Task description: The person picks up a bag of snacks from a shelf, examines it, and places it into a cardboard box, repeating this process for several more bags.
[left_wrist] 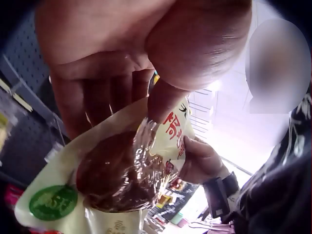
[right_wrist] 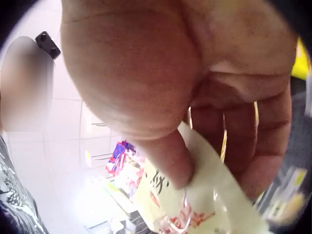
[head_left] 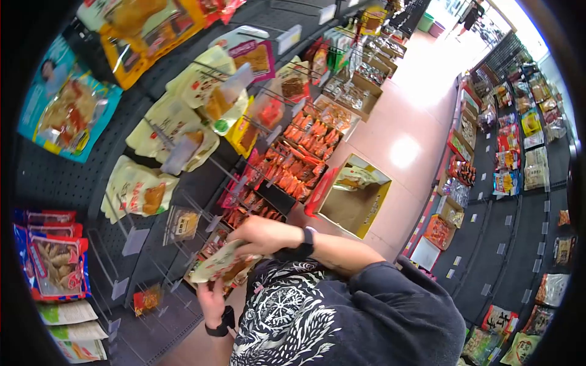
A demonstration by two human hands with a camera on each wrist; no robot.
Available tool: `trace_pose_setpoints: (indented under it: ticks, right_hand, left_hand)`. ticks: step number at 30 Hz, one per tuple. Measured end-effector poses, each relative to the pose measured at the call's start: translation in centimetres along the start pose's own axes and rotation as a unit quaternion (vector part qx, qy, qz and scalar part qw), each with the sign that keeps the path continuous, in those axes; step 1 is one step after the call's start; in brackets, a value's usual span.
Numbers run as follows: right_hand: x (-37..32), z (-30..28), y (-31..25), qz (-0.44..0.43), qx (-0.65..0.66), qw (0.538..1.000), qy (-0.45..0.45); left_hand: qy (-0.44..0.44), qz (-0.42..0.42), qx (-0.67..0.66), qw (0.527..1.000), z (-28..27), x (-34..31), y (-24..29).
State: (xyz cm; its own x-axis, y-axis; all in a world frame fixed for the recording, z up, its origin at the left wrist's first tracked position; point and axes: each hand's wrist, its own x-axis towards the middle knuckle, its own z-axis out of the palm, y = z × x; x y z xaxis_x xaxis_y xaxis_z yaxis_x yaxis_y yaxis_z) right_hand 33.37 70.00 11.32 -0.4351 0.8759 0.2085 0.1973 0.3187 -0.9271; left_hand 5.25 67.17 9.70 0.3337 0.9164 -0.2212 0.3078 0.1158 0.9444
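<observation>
Between both hands is a cream-coloured food pouch (head_left: 215,263) with red lettering. Its clear window shows dark brown food, and a green oval mark sits near one corner in the left wrist view. My left hand (head_left: 211,303) pinches one side, thumb (left_wrist: 165,100) on the printed face and fingers behind. The opposite side is held by my right hand (head_left: 264,235), its thumb (right_wrist: 173,163) pressed on the cream film. In the head view the pouch is tilted in front of the chest, partly covered by the right hand. Similar cream pouches (head_left: 143,188) hang on hooks at left.
A dark pegboard rack with metal hooks and price tags stands close on the left. Small orange-red packets (head_left: 296,165) fill boxes beyond the hands. An open cardboard box (head_left: 351,207) stands in the aisle. Stocked shelves (head_left: 476,244) line the right; a person (head_left: 470,17) is far off.
</observation>
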Motion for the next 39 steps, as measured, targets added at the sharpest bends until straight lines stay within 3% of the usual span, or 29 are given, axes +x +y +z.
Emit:
trace_pose_setpoints:
  ticks: [2,4,8,12,13,15,16,18,20,21,22,23,24,26,28,30,33,34,36,38,39]
  right_hand:
    - [-5.2,-3.5,-0.8,0.009,-0.072,0.996,0.042]
    - [-10.9,-6.4,-0.6,0.109,-0.144,0.979,0.096]
    - [-20.5,-10.4,0.9,0.312,-0.204,0.896,0.239]
    - [-28.5,-10.5,13.2,0.415,-0.217,0.829,0.307]
    - [-29.7,-10.1,16.3,0.411,-0.216,0.832,0.304]
    - [-31.5,-8.9,21.3,0.449,-0.244,0.766,0.390]
    - [-32.2,-8.8,23.0,0.443,-0.243,0.771,0.388]
    - [-33.2,-8.7,26.7,0.512,-0.253,0.735,0.365]
    - [-34.2,-9.7,29.1,0.628,-0.246,0.670,0.310]
    - [-35.4,-9.0,32.1,0.508,-0.174,0.688,0.488]
    - [-34.1,-10.4,33.7,0.329,0.222,0.641,0.657]
    - [-35.4,-11.0,34.4,0.419,-0.216,0.696,0.541]
    - [-34.7,-12.3,33.8,0.422,-0.323,0.715,0.454]
    - [-29.4,-13.6,27.2,0.422,-0.313,0.759,0.385]
    - [-25.3,-13.5,24.5,0.371,-0.179,0.854,0.317]
    - [-19.1,-11.6,18.8,0.348,-0.132,0.899,0.232]
    - [-9.9,-7.6,13.1,0.246,0.006,0.961,0.127]
    - [-6.8,-5.9,11.4,0.201,0.090,0.970,0.104]
    - [0.1,-3.8,5.6,0.093,0.029,0.994,0.046]
    - [6.1,-1.6,3.5,0.026,-0.014,0.997,0.075]
    - [9.0,-0.7,3.2,0.014,-0.028,0.994,0.102]
  left_hand:
    - [-0.068,-0.025,0.000,0.997,3.5,1.9,-0.4]
    - [-0.092,-0.027,0.002,0.995,6.4,2.7,0.8]
    - [-0.144,-0.022,0.044,0.988,8.9,3.4,1.7]
    - [-0.125,-0.049,0.064,0.989,9.8,3.1,0.8]
    - [-0.115,-0.058,0.072,0.989,10.0,2.8,0.6]
    - [-0.098,-0.069,0.081,0.989,10.1,1.9,-0.1]
    - [-0.095,-0.079,0.069,0.990,10.1,1.4,-0.8]
    - [-0.072,-0.093,0.047,0.992,10.0,0.2,-2.6]
    - [-0.074,-0.104,0.095,0.987,9.6,-1.0,-3.7]
    - [-0.060,-0.106,0.085,0.989,9.3,-1.7,-4.3]
    - [-0.058,-0.109,0.074,0.990,9.4,-2.1,-3.9]
    - [-0.046,-0.103,0.077,0.991,9.4,-2.0,-3.5]
    - [-0.048,-0.096,0.080,0.991,9.1,-1.6,-2.6]
    - [-0.014,-0.085,0.069,0.994,8.6,-1.7,-2.6]
    - [0.008,-0.058,0.101,0.993,7.7,-1.2,-3.4]
    - [0.033,-0.038,0.099,0.994,6.3,-0.1,-3.9]
    - [0.088,-0.021,0.103,0.990,3.4,2.3,0.6]
    - [0.119,0.037,0.091,0.988,2.2,3.9,-0.8]
    - [0.207,0.082,0.053,0.973,-0.3,7.3,-0.7]
    - [0.326,0.142,0.122,0.927,-2.5,10.9,-0.3]
    - [0.322,0.148,0.120,0.928,-3.4,12.0,0.7]
